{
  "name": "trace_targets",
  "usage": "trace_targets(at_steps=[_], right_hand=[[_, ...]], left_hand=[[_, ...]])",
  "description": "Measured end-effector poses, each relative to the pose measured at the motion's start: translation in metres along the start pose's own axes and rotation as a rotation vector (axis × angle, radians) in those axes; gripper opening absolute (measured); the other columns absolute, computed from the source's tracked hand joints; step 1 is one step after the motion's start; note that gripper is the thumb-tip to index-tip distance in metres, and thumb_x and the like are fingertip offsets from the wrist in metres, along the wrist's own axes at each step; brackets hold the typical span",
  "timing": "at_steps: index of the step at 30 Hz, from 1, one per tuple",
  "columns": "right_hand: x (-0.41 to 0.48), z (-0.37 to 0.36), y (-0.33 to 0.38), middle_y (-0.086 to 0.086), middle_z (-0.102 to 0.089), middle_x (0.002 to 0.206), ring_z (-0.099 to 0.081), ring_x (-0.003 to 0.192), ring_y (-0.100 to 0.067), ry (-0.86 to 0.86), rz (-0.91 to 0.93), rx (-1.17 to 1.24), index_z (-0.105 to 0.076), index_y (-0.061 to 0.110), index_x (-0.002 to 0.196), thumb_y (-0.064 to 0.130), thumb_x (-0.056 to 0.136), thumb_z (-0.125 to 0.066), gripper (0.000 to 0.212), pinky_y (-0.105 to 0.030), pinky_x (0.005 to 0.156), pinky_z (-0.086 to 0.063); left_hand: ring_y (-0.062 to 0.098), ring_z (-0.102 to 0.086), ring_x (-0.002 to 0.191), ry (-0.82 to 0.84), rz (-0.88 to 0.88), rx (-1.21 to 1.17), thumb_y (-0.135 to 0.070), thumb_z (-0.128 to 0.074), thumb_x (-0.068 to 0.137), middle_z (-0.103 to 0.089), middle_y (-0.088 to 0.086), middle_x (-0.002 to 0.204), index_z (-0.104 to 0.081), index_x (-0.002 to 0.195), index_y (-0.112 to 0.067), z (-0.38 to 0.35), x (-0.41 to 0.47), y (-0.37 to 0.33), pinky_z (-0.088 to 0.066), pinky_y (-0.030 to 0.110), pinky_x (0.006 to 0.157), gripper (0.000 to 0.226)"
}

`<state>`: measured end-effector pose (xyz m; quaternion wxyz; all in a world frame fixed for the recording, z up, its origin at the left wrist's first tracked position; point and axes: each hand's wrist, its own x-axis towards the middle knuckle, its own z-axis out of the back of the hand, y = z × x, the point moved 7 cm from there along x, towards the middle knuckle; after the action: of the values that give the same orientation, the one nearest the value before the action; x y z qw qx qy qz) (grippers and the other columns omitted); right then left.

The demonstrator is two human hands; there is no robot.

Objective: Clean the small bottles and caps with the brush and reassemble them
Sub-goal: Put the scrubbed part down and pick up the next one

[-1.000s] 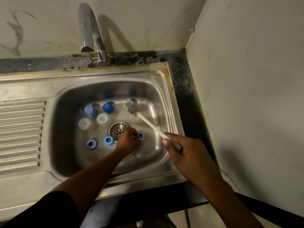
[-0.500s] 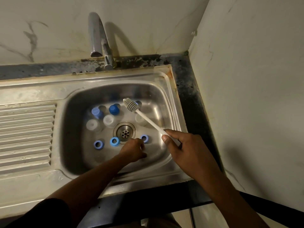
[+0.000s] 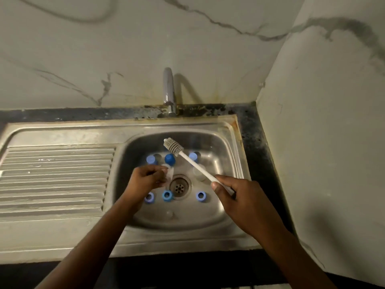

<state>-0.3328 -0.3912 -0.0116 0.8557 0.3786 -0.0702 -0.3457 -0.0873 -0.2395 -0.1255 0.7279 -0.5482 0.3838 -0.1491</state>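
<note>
My left hand (image 3: pixel 149 178) is closed around a small clear bottle (image 3: pixel 169 174) just left of the drain (image 3: pixel 179 185). My right hand (image 3: pixel 239 200) grips the white handle of the brush (image 3: pixel 194 163), whose grey bristle head (image 3: pixel 173 145) points up and left over the basin. Three blue ring caps (image 3: pixel 149 197) (image 3: pixel 167 195) (image 3: pixel 201 196) lie in front of the drain. Blue-capped small bottles (image 3: pixel 150 159) (image 3: pixel 170 159) (image 3: pixel 193 156) stand behind it. Another clear bottle (image 3: pixel 199 173) sits under the brush handle.
The steel sink basin (image 3: pixel 225 147) has a ribbed draining board (image 3: pixel 56 176) to its left. The tap (image 3: pixel 168 90) rises at the back. A wall (image 3: pixel 323 142) closes the right side, with a dark counter strip (image 3: pixel 256 142) beside the basin.
My left hand has moved from the front of the basin up to the left of the drain and taken a clear bottle. The camera has tilted up and the brush has shifted a little.
</note>
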Motion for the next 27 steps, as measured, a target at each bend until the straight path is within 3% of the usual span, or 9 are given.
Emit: trace_targets(at_steps=[3,6,10,15,19,21,27], right_hand=[[0.014,-0.004,0.026,0.021,-0.074,0.084,-0.069,0.076,0.002,0.010,0.063,-0.016,-0.059,0.052,0.136,0.068,0.099,-0.046,0.042,-0.029,0.078,-0.060],[0.026,-0.007,0.052,0.016,-0.074,0.083,-0.068,0.074,0.000,0.026,0.128,-0.025,-0.060,0.051,0.135,0.069,0.098,-0.045,0.044,-0.027,0.074,-0.059],[0.034,-0.009,0.082,0.015,-0.073,0.084,-0.069,0.073,0.000,0.037,0.218,-0.063,-0.060,0.052,0.131,0.072,0.098,-0.040,0.044,-0.029,0.072,-0.061],[0.039,-0.009,0.109,0.014,-0.073,0.078,-0.069,0.067,-0.001,0.091,0.293,-0.088,-0.064,0.052,0.116,0.062,0.102,-0.046,0.025,-0.028,0.066,-0.060],[0.044,-0.007,0.124,0.017,-0.074,0.088,-0.068,0.077,0.005,0.106,0.355,-0.157,-0.061,0.049,0.134,0.063,0.101,-0.045,0.039,-0.018,0.074,-0.056],[0.046,-0.003,0.132,0.017,-0.072,0.091,-0.065,0.078,0.003,0.080,0.390,-0.229,-0.055,0.051,0.141,0.064,0.102,-0.041,0.043,-0.014,0.073,-0.052],[0.043,-0.004,0.146,0.011,-0.063,0.103,-0.062,0.082,-0.008,0.000,0.494,-0.497,-0.032,0.044,0.158,0.054,0.109,-0.027,0.050,-0.021,0.073,-0.054]], left_hand=[[0.029,-0.069,0.078,-0.070,-0.014,-0.266,-0.013,-0.065,0.102,-0.072,0.020,0.086,-0.074,0.102,0.004,0.037,-0.020,-0.035,-0.062,0.032,0.072,0.019],[0.026,-0.068,0.074,-0.163,-0.017,-0.437,-0.013,-0.062,0.103,-0.069,0.015,0.082,-0.072,0.102,0.002,0.069,-0.033,-0.063,-0.062,0.031,0.069,0.018],[0.026,-0.070,0.075,-0.235,-0.064,-0.488,-0.022,-0.064,0.103,-0.068,0.014,0.081,-0.070,0.105,0.002,0.102,-0.048,-0.094,-0.062,0.033,0.072,0.025],[0.027,-0.068,0.074,-0.293,-0.129,-0.511,-0.029,-0.068,0.101,-0.066,0.013,0.078,-0.072,0.104,0.002,0.127,-0.058,-0.117,-0.060,0.037,0.074,0.032],[0.032,-0.072,0.078,-0.347,-0.157,-0.473,-0.034,-0.074,0.096,-0.070,0.016,0.082,-0.073,0.092,-0.002,0.135,-0.065,-0.128,-0.060,0.040,0.076,0.032],[0.035,-0.075,0.088,-0.370,-0.162,-0.468,-0.034,-0.075,0.095,-0.077,0.021,0.093,-0.074,0.099,0.000,0.133,-0.066,-0.131,-0.060,0.044,0.083,0.035],[0.037,-0.077,0.099,-0.332,-0.090,-0.616,-0.031,-0.071,0.097,-0.076,0.029,0.107,-0.068,0.115,0.007,0.114,-0.058,-0.135,-0.062,0.049,0.095,0.042]])
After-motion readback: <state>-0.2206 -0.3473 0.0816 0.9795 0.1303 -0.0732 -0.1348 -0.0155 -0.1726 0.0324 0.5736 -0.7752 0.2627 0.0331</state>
